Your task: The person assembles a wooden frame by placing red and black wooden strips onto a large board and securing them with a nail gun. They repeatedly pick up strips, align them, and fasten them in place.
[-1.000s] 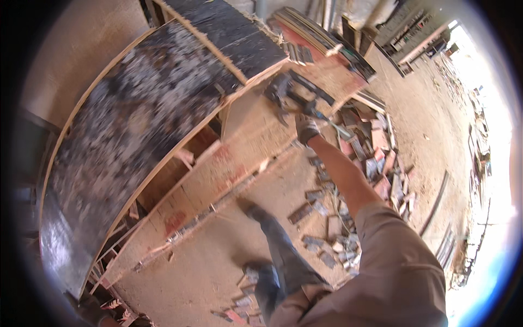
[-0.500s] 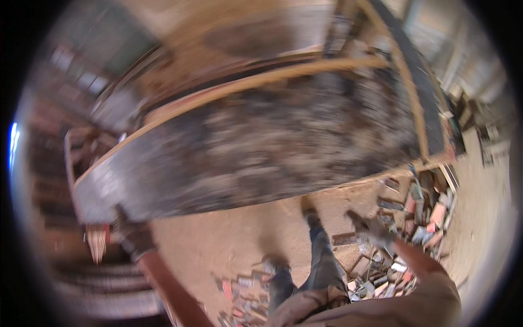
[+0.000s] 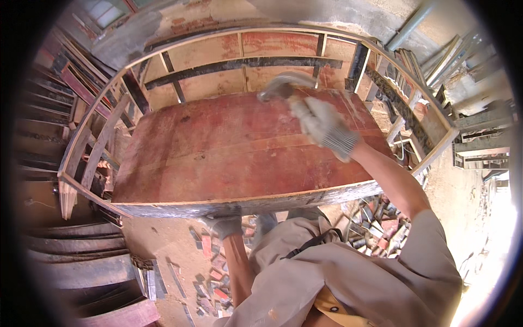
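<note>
Gloved left hand grips the near lower edge of the curved red-brown plywood panel, fingers curled under it. The panel lies in front of me, inside a curved timber frame. My gloved right hand is closed around a metal-headed hammer, raised over the panel's far right part.

hammer above panel, scraps below
</note>
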`<state>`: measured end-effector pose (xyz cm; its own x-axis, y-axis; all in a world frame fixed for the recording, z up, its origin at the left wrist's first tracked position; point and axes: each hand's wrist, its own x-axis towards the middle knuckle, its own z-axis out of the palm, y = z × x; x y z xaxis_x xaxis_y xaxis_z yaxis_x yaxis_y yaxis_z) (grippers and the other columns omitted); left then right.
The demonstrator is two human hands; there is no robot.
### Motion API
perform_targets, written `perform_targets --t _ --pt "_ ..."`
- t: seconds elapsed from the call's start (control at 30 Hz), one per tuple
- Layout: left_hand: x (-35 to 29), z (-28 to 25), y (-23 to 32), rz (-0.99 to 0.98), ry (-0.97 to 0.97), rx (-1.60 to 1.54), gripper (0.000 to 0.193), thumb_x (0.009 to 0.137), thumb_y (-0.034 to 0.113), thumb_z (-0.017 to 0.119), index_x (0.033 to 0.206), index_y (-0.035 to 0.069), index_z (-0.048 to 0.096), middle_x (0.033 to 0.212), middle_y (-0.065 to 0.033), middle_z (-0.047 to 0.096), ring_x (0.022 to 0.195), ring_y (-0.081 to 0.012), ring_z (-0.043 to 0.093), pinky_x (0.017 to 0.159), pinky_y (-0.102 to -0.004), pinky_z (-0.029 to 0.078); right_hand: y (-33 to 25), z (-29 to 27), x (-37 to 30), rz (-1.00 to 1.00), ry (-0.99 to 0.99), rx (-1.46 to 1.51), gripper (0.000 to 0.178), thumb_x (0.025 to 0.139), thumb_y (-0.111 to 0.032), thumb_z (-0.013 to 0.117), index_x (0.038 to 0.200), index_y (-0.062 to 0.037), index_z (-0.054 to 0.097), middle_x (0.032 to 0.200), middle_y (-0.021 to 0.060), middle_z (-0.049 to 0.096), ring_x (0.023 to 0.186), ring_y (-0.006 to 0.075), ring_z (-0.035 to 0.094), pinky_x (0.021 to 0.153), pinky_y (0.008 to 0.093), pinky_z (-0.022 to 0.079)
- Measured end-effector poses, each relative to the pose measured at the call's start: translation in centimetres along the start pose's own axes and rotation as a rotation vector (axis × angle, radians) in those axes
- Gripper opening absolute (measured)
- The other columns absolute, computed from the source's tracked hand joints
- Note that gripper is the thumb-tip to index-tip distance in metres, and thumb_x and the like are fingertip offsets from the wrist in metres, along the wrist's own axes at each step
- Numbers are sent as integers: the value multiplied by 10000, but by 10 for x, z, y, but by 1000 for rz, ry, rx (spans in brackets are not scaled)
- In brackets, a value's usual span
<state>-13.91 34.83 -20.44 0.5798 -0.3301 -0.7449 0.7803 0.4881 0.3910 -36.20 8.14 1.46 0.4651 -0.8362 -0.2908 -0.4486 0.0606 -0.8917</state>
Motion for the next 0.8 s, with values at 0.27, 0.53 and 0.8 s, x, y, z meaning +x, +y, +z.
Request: perform_targets --t 0.27,0.53,0.8 --pt "51 -60 -23 -131 -105 -136 779 961 729 325 1526 204 433 1606 -59 393 1474 -307 350 1201 -653 198 74 97 115 -186 -15 -691 596 1060 -506 435 899 16 675 876 292 683 831 460 678 710 520 514" --pt "66 -69 -23 -201 -203 -224 769 983 674 326 1594 207 321 1677 -78 263 1538 -348 222 1194 -721 88 81 91 129 -93 -68 -623 592 1048 -475 444 842 16 703 822 287 686 815 436 704 681 491 531" --pt "14 -18 -10 -127 175 2 806 868 839 419 1354 224 610 1392 -36 615 1222 -291 596 940 -550 543 7 47 90 230 -244 -537 529 1062 -463 469 836 -26 660 675 166 661 668 277 695 580 429 525"
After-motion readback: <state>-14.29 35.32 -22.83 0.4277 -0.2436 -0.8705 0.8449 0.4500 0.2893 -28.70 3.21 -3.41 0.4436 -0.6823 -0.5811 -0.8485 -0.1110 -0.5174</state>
